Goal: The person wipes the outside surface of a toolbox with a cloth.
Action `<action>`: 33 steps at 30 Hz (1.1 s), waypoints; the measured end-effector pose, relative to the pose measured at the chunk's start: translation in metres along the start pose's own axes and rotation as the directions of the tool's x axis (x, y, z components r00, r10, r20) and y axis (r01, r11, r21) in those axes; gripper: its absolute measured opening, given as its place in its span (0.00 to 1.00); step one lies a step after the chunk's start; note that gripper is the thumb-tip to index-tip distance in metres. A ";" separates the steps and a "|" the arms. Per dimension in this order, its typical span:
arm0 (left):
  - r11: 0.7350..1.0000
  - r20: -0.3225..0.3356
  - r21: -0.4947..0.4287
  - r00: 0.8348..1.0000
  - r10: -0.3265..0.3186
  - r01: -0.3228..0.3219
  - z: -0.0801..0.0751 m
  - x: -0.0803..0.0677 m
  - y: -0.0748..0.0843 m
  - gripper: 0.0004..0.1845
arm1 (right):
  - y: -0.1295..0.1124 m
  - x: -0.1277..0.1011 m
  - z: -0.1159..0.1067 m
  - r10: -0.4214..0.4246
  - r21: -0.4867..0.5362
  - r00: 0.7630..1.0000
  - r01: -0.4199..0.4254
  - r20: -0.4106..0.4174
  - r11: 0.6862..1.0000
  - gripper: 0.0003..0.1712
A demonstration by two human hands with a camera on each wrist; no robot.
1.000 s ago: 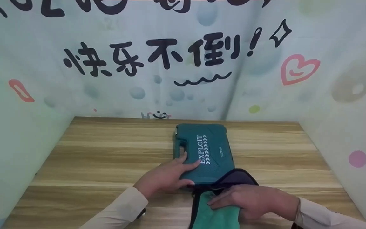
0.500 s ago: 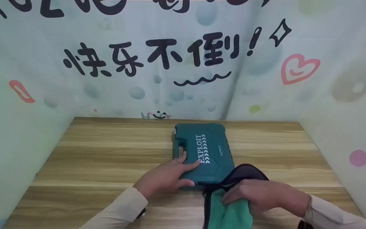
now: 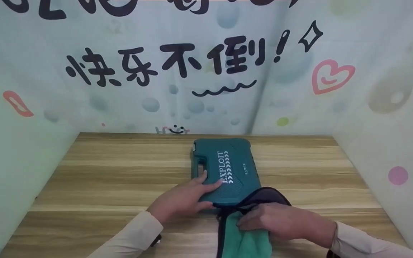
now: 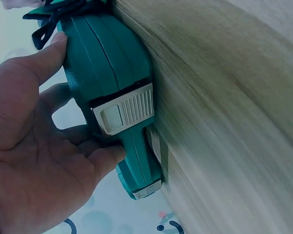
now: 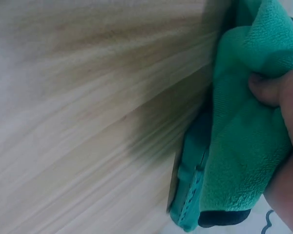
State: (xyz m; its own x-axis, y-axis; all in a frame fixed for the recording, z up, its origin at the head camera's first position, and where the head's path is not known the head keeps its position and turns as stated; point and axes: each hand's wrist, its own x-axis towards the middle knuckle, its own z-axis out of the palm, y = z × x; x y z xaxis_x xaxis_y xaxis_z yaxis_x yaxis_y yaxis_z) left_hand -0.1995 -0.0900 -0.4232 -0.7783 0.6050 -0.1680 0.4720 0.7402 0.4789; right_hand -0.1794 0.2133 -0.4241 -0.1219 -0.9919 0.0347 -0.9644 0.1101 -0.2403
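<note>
From the head view we see the green tool case (image 3: 224,172) lying flat mid-table (image 3: 113,172), our left hand (image 3: 181,200) at its 7 o'clock corner, fingers straight on the lid, thumb along the near edge. Our right hand (image 3: 278,224) sits at the case's 5 o'clock, gripping the green cloth (image 3: 244,242). Over to the left wrist: straight fingers (image 4: 44,58) press the case (image 4: 107,73) beside its grey latch (image 4: 123,113). Right wrist now: fingers curl into the cloth (image 5: 239,141), bunched against the case's edge (image 5: 185,195).

The right hand (image 3: 281,224) has slid the green cloth (image 3: 244,240) back leftward along the case's (image 3: 228,172) near edge.
</note>
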 end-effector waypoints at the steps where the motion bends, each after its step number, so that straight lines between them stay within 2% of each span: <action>1: 1.000 -0.001 0.003 1.000 0.001 -0.001 0.000 0.000 0.000 0.35 | 0.000 0.003 0.002 -0.011 -0.017 1.000 0.010 -0.006 1.000 0.23; 10: 0.998 -0.009 0.046 0.999 0.052 -0.051 0.003 0.005 0.002 0.33 | -0.003 0.038 0.013 -0.074 -0.199 0.997 0.073 0.003 0.977 0.24; 19: 0.995 0.004 0.076 0.998 0.058 -0.058 0.001 0.005 0.000 0.32 | -0.011 0.071 0.021 -0.087 -0.268 0.996 0.085 0.004 0.960 0.23; 27: 0.997 0.007 0.067 0.999 0.040 -0.040 0.000 0.004 -0.002 0.32 | -0.016 0.094 0.029 -0.077 -0.320 0.996 0.087 0.042 0.943 0.26; 33: 0.996 0.001 0.063 0.998 0.069 -0.069 -0.002 0.002 -0.002 0.32 | -0.020 0.108 0.033 -0.040 -0.323 0.996 0.063 0.078 0.944 0.28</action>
State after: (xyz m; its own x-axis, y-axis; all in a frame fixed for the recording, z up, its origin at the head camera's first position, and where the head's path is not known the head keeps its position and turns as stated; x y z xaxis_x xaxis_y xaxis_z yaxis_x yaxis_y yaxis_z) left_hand -0.2033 -0.0906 -0.4226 -0.7432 0.6552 -0.1351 0.5502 0.7135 0.4338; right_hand -0.1655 0.1019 -0.4478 -0.0645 -0.9974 -0.0310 -0.9942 0.0615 0.0884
